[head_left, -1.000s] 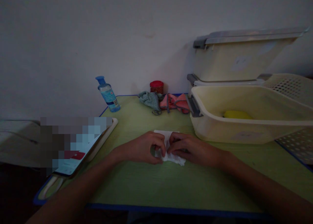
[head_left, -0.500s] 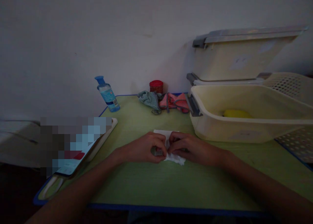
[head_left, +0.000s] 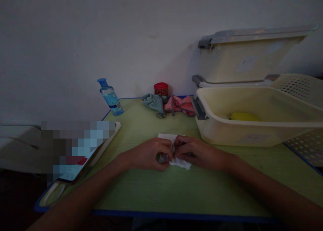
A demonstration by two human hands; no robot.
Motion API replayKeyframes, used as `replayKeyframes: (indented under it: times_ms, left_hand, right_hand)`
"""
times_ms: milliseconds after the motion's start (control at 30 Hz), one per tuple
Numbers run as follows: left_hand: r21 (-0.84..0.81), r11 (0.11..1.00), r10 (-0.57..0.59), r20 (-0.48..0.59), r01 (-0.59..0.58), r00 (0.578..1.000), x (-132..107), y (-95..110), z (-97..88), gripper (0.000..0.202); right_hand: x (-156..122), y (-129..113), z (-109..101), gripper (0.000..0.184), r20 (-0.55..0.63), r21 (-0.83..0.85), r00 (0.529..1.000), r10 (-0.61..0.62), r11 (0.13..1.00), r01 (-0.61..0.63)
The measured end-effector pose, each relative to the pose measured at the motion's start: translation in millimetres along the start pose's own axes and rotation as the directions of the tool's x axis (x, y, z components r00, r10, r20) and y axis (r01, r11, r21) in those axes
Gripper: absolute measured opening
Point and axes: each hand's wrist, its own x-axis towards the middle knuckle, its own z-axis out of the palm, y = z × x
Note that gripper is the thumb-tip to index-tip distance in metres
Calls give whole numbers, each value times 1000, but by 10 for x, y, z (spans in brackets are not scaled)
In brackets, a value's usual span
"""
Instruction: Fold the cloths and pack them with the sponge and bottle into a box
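A crumpled white sheet (head_left: 182, 163), like thin paper or tissue, lies on the green table (head_left: 161, 192) under my fingers. My left hand (head_left: 150, 153) reaches in from the left, its thumb and fingers curled and pinching at the sheet's near left part. From the other side my right hand (head_left: 198, 152) pinches the same sheet, its fingertips nearly meeting the left ones. The sheet's flat far edge shows between the hands, and its near right corner is ruffled. Both sets of fingertips partly hide its middle.
A cream bin (head_left: 234, 135) with a yellow object (head_left: 244, 116) inside stands right, before a lidded box (head_left: 242, 61). Grey and pink cloths (head_left: 178, 105) lie at the back by a red-lidded container (head_left: 160, 88). A blue bottle (head_left: 111, 98) and a tablet-like screen (head_left: 72, 168) are left.
My left thumb and fingertips have shifted slightly down at the sheet. My right hand has stayed almost in place, and the sheet has barely moved.
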Motion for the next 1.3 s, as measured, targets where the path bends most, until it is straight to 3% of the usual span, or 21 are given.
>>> replayKeyframes:
  times_ms: [367, 667, 1000, 1067, 1200, 1300]
  left_hand:
    - [89, 996, 25, 19, -27, 1000, -14, -21, 23, 17]
    - [47, 999, 22, -13, -21, 1000, -15, -4, -12, 20]
    - [21, 999, -34, 66, 33, 997, -39, 39, -88, 14]
    - [7, 999, -46, 12, 46, 999, -27, 46, -106, 5]
    - [41, 995, -80, -248, 92, 966, 9, 6, -78, 14]
    - [83, 990, -92, -239, 115, 967, 16, -46, -8, 37]
  right_hand:
    - [1, 6, 5, 18, -4, 21, 1000, 4, 1000, -3]
    - [2, 13, 9, 18, -5, 4, 1000, 9, 1000, -9]
    - [-2, 14, 13, 20, -2, -20, 1000, 17, 1000, -17]
    - [-2, 14, 16, 20, -8, -24, 1000, 18, 1000, -18]
    - [-4, 22, 22, 20, -22, -27, 1000, 14, 1000, -15]
    - [-3, 21, 18, 18, -13, -23, 1000, 7, 1000, -8]
